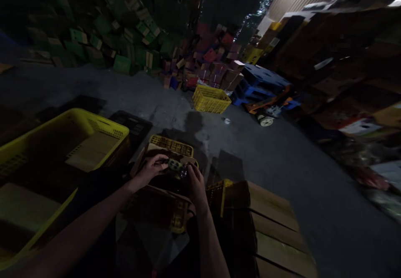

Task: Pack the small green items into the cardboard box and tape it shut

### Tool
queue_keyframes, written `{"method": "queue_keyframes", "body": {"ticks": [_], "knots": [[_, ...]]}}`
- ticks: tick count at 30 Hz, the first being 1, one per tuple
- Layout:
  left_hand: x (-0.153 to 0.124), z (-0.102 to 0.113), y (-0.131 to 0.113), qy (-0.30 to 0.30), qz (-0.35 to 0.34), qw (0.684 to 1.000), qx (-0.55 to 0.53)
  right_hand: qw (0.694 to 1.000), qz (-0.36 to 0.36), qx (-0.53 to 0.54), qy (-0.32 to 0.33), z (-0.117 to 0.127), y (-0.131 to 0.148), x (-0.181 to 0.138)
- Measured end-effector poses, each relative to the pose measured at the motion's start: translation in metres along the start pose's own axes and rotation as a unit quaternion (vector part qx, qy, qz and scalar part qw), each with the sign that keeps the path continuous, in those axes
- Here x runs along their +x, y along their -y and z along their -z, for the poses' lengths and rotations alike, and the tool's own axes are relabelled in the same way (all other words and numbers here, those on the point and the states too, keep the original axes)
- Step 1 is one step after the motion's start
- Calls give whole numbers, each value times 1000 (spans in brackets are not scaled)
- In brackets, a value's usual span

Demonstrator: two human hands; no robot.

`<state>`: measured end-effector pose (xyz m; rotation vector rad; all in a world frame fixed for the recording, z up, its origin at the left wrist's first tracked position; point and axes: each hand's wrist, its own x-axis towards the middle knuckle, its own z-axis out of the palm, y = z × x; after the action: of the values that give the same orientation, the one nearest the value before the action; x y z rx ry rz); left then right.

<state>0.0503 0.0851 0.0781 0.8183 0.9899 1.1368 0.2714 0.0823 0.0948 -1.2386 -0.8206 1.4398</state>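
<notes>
Both my hands meet over a small yellow crate [171, 145] lined with cardboard, in the lower middle of the head view. My left hand [152, 169] curls its fingers around one end of a small dark greenish object [175, 166]. My right hand [194, 182] grips the other end of it. The dim light hides what the object is. Beneath my hands the crate's inside is dark.
A large yellow crate [103, 124] with cardboard pieces stands at left. Flat cardboard boxes [269, 211] are stacked at lower right. Farther off on the grey floor sit another yellow crate [210, 99], blue pallets [263, 79], a pallet jack [267, 110] and heaps of green and red boxes [131, 39].
</notes>
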Motion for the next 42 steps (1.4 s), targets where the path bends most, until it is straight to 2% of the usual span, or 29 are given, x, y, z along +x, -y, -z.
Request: {"method": "queue_keyframes", "body": {"ticks": [6, 9, 12, 16, 21, 26, 31, 34, 38, 42], "knots": [[-8, -7, -9, 41, 23, 999, -10, 999, 23, -14, 18, 1, -3, -1], [-10, -10, -12, 12, 50, 998, -28, 999, 30, -40, 21, 2, -2, 1], [-6, -9, -8, -7, 57, 998, 3, 997, 31, -44, 47, 3, -3, 3], [-2, -7, -5, 15, 40, 998, 38, 997, 36, -27, 69, 1, -3, 2], [-8, -10, -19, -27, 3, 995, 91, 997, 30, -9, 76, -5, 3, -3], [-12, -13, -29, 56, -23, 994, 93, 992, 14, -40, 120, -8, 9, -7], [-11, -14, -24, 69, -29, 994, 75, 991, 23, -53, 117, -2, 6, -3], [-11, -12, -17, 76, -10, 996, 35, 993, 31, -61, 97, 2, 5, -1], [-8, -2, -3, 101, 61, 992, -42, 993, 49, -72, 74, 4, 7, 0], [-4, 7, 4, 117, 106, 984, -82, 992, 64, -78, 79, 2, 11, -2]]}}
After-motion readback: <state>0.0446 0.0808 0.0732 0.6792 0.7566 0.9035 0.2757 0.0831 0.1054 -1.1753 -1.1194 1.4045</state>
